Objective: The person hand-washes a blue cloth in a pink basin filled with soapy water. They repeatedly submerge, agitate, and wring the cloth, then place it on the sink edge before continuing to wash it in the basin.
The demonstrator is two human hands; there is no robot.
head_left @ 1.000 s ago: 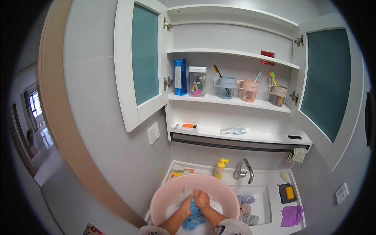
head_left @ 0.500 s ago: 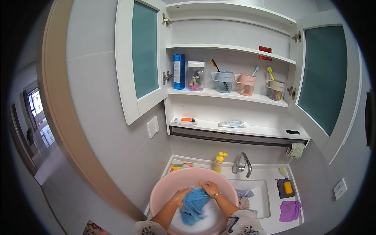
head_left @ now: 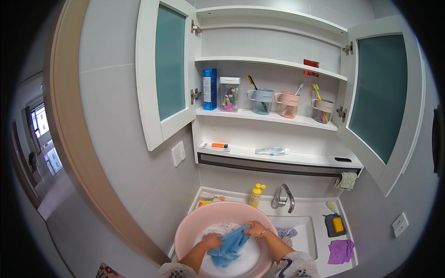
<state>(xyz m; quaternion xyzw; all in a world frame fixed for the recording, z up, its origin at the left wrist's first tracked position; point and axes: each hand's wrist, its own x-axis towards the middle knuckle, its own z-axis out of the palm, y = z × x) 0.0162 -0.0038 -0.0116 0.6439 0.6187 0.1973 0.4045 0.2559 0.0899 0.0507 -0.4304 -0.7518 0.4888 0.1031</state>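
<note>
A wet blue cloth (head_left: 228, 249) is stretched between my two hands above white suds (head_left: 248, 265) in a large pink basin (head_left: 185, 225). My left hand (head_left: 212, 241) is closed on the cloth's left side. My right hand (head_left: 255, 229), with a bracelet at the wrist, pinches its upper right corner. The lower part of the cloth hangs into the foam. What lies beneath the suds is hidden.
Right of the basin, a white sink (head_left: 303, 236) holds crumpled clothes (head_left: 287, 232) beneath a chrome faucet (head_left: 283, 198). A yellow bottle (head_left: 255, 195) stands behind the basin. A purple cloth (head_left: 340, 251) and yellow sponge (head_left: 337, 225) lie at right. Open cabinet doors (head_left: 380, 171) hang above.
My hands have spread the blue cloth wider: the right hand has moved slightly right with its corner, and the left hand sits lower. The whole view has tilted and shifted a little.
</note>
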